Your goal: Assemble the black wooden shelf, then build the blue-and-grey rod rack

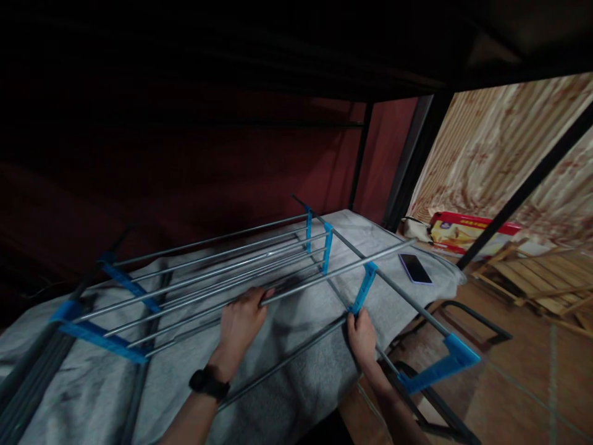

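Note:
A metal rack frame with several thin grey tubes and blue plastic brackets lies on a grey cloth (287, 377). My left hand (244, 316), a dark watch (209, 384) on its wrist, is closed around a metal tube (319, 275). That tube slants up to the right and crosses above the rack's right-hand rail. My right hand (362, 337) grips the lower end of a blue bracket (364, 288); its fingertips are partly hidden. Another blue bracket (438, 366) sits at the rail's near right end. Two more blue brackets join the tubes at the left.
A phone (416, 269) lies on the cloth at the right. Dark metal posts (364, 157) and a red wall (231, 167) stand behind. On the tiled floor are a red and yellow box (472, 232), a folded wooden piece (542, 278) and a black metal frame (482, 324).

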{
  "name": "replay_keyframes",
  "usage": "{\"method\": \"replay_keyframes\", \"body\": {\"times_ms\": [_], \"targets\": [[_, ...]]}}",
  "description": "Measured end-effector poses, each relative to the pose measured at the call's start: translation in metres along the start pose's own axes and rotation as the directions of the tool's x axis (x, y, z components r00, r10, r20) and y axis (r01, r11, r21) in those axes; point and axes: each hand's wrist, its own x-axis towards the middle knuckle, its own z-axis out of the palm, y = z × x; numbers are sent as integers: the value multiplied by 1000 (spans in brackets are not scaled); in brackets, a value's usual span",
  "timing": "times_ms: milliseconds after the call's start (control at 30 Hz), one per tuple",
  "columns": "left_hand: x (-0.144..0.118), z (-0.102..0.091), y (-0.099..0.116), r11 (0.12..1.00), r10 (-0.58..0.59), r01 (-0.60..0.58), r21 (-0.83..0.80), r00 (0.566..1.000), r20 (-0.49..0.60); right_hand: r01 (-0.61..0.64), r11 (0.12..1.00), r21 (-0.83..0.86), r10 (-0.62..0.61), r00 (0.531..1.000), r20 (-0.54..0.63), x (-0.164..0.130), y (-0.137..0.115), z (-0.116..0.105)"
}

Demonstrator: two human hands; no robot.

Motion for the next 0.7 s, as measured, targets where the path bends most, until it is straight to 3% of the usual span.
{"method": "replay_keyframes", "body": {"times_ms": [167, 333, 533, 600, 700], "targets": [[-59, 16, -25, 993, -107, 106, 53, 994, 22, -38, 997, 71, 35, 998, 46, 0, -2, -6], [-87, 14, -45, 985, -163, 155, 70, 978, 130, -77, 976, 205, 59, 994, 91, 1, -5, -13], [-100, 18, -63, 972, -226, 212, 101, 962, 155, -95, 929, 359, 145, 983, -116, -19, -9, -28], [-105, 23, -68, 970, -239, 225, 97, 954, 179, -151, 867, 475, 193, 980, -41, -28, -12, -33], [-114, 32, -73, 971, -239, 226, 82, 949, 207, -324, 684, 653, 224, 946, 235, -35, -25, -37]]}}
